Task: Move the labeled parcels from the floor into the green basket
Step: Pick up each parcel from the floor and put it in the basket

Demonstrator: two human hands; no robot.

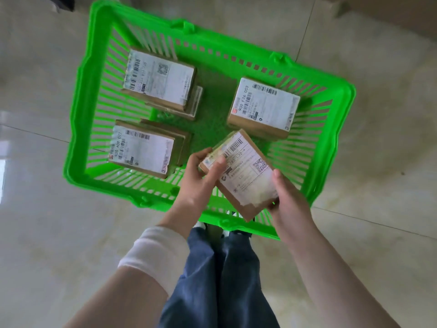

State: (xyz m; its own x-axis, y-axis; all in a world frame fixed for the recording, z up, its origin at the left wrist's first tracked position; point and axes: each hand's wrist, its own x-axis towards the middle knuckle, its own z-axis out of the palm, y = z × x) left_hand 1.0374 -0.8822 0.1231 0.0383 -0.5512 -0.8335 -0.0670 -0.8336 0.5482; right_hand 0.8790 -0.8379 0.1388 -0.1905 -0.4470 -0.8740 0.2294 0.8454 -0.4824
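Observation:
A green slatted basket stands on the tiled floor right in front of my legs. I hold a brown cardboard parcel with a white label, tilted, above the basket's near right corner. My left hand grips its far left end, thumb on the label. My right hand grips its near right edge. Inside the basket lie other labeled parcels: a stack at the far left, another stack at the near left, and one parcel at the right.
Pale glossy floor tiles surround the basket on all sides. A brown cardboard surface shows at the top right corner and a dark object at the top left. My blue jeans and a white bandage on my left forearm fill the lower middle.

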